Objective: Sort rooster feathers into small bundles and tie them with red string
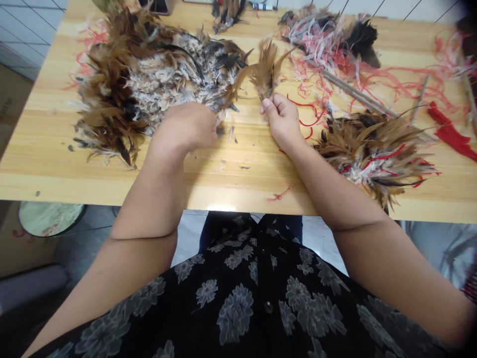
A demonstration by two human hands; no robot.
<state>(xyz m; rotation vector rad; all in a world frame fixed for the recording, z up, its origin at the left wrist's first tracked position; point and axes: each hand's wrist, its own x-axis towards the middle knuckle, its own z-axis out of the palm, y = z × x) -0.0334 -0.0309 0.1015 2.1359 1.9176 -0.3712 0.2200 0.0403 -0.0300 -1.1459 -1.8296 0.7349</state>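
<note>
Upright in my right hand [282, 117] is a small bunch of brown feathers [266, 69], its stems pinched between thumb and fingers. My left hand [190, 127] is curled closed at the near edge of a large feather pile [160, 84]. The back of that hand hides most of its fingers, and a dark bit shows by the fingertips; what they hold, if anything, I cannot make out. The pile has brown and black feathers outside and pale fluffy ends in the middle. Small feather scraps [233, 133] lie on the wood between my hands.
Right of my right forearm lies a heap of brown feather bunches [372, 149] with red ties. Behind are tangled pink and white strips [324, 42], thin sticks [359, 94] and a red cloth strip [452, 132]. The wooden table [238, 191] ends just before my body.
</note>
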